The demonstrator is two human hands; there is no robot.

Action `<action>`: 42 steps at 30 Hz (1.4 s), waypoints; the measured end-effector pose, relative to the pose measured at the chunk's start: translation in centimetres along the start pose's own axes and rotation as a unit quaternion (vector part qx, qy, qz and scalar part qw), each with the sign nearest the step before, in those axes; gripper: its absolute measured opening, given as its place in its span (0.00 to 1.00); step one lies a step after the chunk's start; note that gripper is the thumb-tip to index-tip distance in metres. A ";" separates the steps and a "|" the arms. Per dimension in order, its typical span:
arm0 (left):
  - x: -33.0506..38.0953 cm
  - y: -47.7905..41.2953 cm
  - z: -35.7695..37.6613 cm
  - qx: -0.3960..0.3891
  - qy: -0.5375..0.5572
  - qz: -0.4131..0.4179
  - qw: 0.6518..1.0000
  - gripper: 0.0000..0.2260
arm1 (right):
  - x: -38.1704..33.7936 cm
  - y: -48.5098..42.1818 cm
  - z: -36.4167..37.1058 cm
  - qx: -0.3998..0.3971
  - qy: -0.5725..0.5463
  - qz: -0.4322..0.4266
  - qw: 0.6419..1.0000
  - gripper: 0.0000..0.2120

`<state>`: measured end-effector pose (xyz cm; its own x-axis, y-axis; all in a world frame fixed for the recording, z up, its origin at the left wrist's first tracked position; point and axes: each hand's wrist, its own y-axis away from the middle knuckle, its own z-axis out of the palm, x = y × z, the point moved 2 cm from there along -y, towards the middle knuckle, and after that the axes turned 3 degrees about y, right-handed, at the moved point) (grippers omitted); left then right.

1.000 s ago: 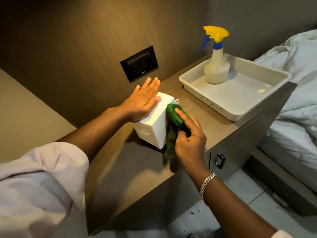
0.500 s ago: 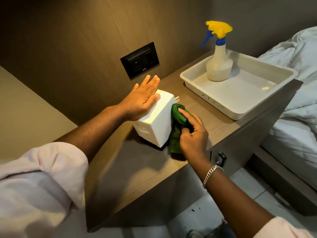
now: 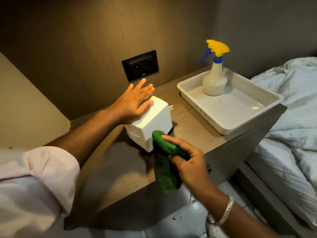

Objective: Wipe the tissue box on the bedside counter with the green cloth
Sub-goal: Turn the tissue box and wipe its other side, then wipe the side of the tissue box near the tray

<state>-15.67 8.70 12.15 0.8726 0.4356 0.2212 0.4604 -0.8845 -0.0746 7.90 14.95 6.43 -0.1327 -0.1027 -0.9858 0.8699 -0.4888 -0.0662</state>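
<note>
A white tissue box stands on the wooden bedside counter, below the wall socket. My left hand lies flat on the box's top, fingers spread, pressing it down. My right hand grips the green cloth, bunched at the top and hanging down. The cloth's upper end touches the box's near lower right corner. Part of the cloth is hidden under my fingers.
A white plastic tray sits at the counter's right end with a spray bottle with a yellow and blue nozzle standing in it. A black wall socket is behind the box. A bed with rumpled sheets lies right of the counter.
My right hand has dragged the green cloth from the box's right side toward me, down to its near lower corner. My left hand stays flat on the box top.
</note>
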 end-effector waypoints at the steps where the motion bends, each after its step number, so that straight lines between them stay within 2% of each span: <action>1: 0.2 0.2 -0.2 0.030 0.014 -0.002 0.999 0.25 | -1.5 -1.1 -1.8 -0.017 0.011 0.000 1.000 0.30; 3: 0.5 0.9 -0.6 0.100 0.027 0.001 0.995 0.21 | -5.0 -4.3 -5.9 -0.048 0.067 -0.030 0.996 0.29; 5: 1.0 1.5 -0.8 0.154 -0.017 0.019 0.988 0.17 | -8.5 -8.1 -10.2 -0.049 0.150 -0.070 0.985 0.29; 8: 1.7 2.0 -1.0 0.186 -0.070 0.008 0.980 0.14 | -10.2 -12.9 -14.5 -0.051 0.335 -0.083 0.937 0.28; 9: 1.9 2.1 -1.1 0.189 -0.070 -0.010 0.979 0.13 | -9.7 -14.2 -15.2 -0.054 0.411 -0.090 0.905 0.25; 11: 2.4 2.5 -0.9 0.204 -0.060 -0.046 0.976 0.12 | -7.5 -15.7 -16.0 -0.085 0.562 -0.128 0.813 0.18; 13: 3.2 3.2 -0.5 0.229 -0.046 -0.082 0.969 0.11 | -5.0 -16.6 -16.3 -0.147 0.663 -0.141 0.720 0.17; 14: 3.7 3.6 -0.2 0.243 -0.038 -0.099 0.964 0.10 | -4.0 -17.1 -16.4 -0.173 0.691 -0.137 0.689 0.18; 17: 5.5 5.2 0.8 0.286 -0.022 -0.134 0.948 0.09 | -1.2 -18.9 -17.3 -0.245 0.738 -0.091 0.622 0.24; 19: 6.6 6.3 1.8 0.306 -0.013 -0.162 0.938 0.09 | 0.6 -19.4 -18.0 -0.327 0.728 0.004 0.603 0.33; 21: 7.9 7.0 2.8 0.323 0.006 -0.193 0.926 0.10 | 0.9 -19.8 -18.8 -0.384 0.705 0.100 0.588 0.36; 23: 9.5 7.5 3.5 0.347 0.034 -0.225 0.910 0.12 | -0.4 -20.7 -19.1 -0.408 0.673 0.133 0.602 0.31; 24: 10.4 7.8 3.7 0.367 0.052 -0.242 0.897 0.13 | -1.5 -21.5 -18.7 -0.386 0.650 0.117 0.644 0.27; 26: 12.6 7.9 4.5 0.429 0.088 -0.281 0.854 0.17 | -3.8 -23.4 -16.6 -0.271 0.546 0.024 0.792 0.21; 27: 13.9 7.8 5.1 0.465 0.110 -0.305 0.823 0.20 | -4.6 -24.1 -14.8 -0.231 0.484 -0.036 0.843 0.20; 29: 16.8 6.8 6.8 0.523 0.178 -0.358 0.753 0.26 | -4.7 -24.2 -9.8 -0.267 0.336 -0.076 0.900 0.20; 30: 18.2 6.2 7.9 0.536 0.225 -0.377 0.721 0.29 | -4.2 -23.6 -7.2 -0.306 0.275 -0.053 0.910 0.19; 32: 20.1 4.4 10.0 0.549 0.323 -0.373 0.675 0.31 | -2.9 -22.5 -2.9 -0.336 0.236 -0.015 0.911 0.21; 34: 20.4 2.7 11.1 0.555 0.397 -0.352 0.641 0.30 | -1.7 -21.8 -0.8 -0.336 0.223 0.005 0.915 0.30; 36: 19.8 1.7 11.2 0.572 0.410 -0.345 0.621 0.29 | -0.5 -21.6 -0.6 -0.320 0.206 0.013 0.925 0.34; 39: 17.9 2.2 11.1 0.617 0.394 -0.349 0.585 0.27 | 0.1 -21.6 -1.5 -0.294 0.210 -0.012 0.932 0.30; 42: 15.6 3.6 11.2 0.632 0.401 -0.338 0.571 0.26 | -0.8 -21.1 -1.2 -0.299 0.206 0.006 0.932 0.31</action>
<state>1.46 14.19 4.46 0.3034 -0.0586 0.9511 0.8399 0.4879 -0.2379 -9.79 26.38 8.40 -0.0356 0.2975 -0.9541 0.9956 0.0934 -0.0081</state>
